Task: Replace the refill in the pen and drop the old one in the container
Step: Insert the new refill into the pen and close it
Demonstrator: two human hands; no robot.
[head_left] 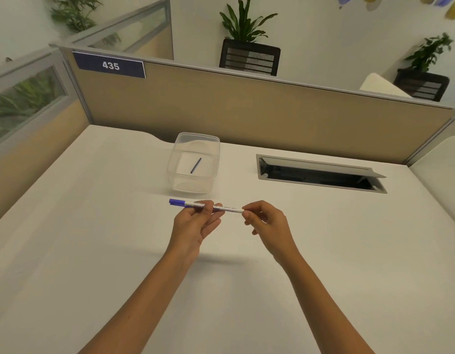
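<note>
Above the white bench (93,251), the left hand (193,226) closed its grip around the barrel of a white pen (231,208) with a blue cap, held level. The right hand (267,221) pinched the pen's opposite end between fingertips. Beyond them, a clear plastic container (193,186) stood on the bench, one thin dark refill (196,165) lying inside.

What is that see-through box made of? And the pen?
The clear, round-cornered container looks like thin glossy plastic: the desk and a dark refill show through it. The white pen with a blue cap looks like smooth plastic too, though that's less sure.
</note>
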